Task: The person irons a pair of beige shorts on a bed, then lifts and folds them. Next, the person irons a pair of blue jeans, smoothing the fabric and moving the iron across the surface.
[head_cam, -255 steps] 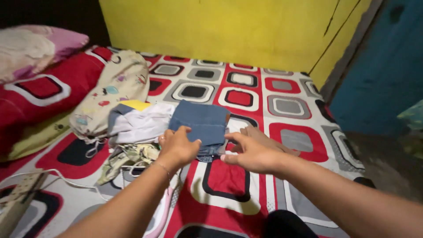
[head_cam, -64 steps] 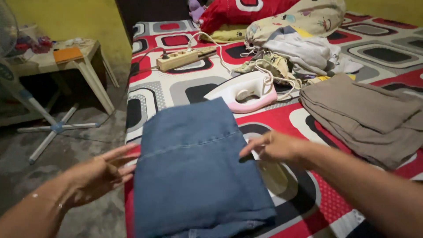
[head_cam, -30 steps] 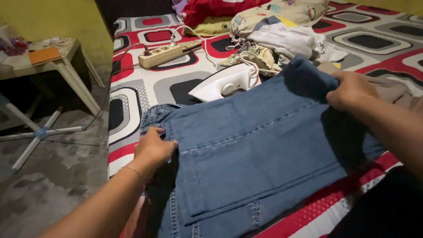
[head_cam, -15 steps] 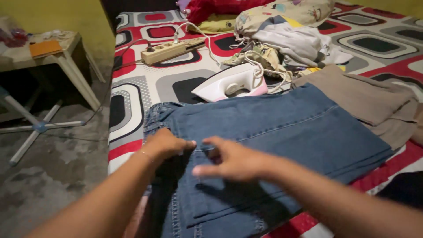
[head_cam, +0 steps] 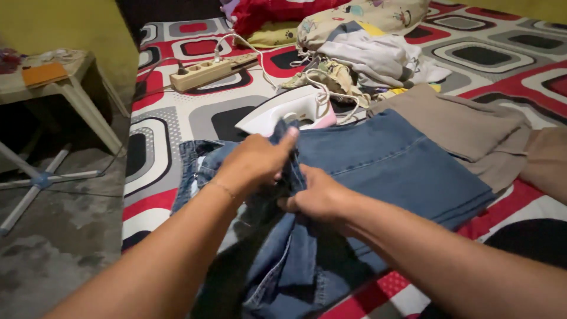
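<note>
While both forearms reach in from the lower edge, the left hand pinches a raised fold of the blue jeans between thumb and fingers, and the right hand closes on the same bunched denim just beside it, so the two hands touch over the cloth. Those jeans lie spread across a mattress covered in a red, white, grey and black pattern of rounded squares, with the waistband toward the left edge and one leg stretching right. Just beyond the hands, a white and pink iron rests on the mattress, touching the jeans' upper edge. To the right, folded tan trousers lie against the denim. Farther back sits a heap of pale clothes, and left of it a cream power strip with a cord plugged in. At far left, off the mattress, stands a small plastic table bearing an orange flat packet.
</note>
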